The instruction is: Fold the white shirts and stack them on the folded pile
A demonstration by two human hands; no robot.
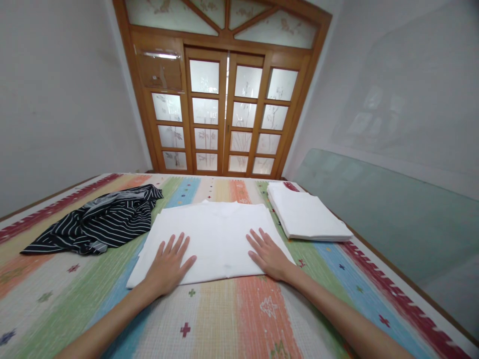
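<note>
A white folded garment (220, 239), perhaps a shirt, lies spread flat in front of me on the striped cloth. My left hand (168, 264) rests palm down on its near left part, fingers apart. On its near right part lies my right hand (267, 254), also flat with the fingers spread. Neither hand grips anything. The garment's near edge runs roughly level between the two wrists, and its far edge shows small uneven layers.
A crumpled black garment with white stripes (108, 219) lies to the left. To the right sits a neat stack of folded white cloth (307, 212). A colourful striped cloth (217, 314) covers the surface. Wooden doors with glass panes (224, 114) stand beyond, between pale walls.
</note>
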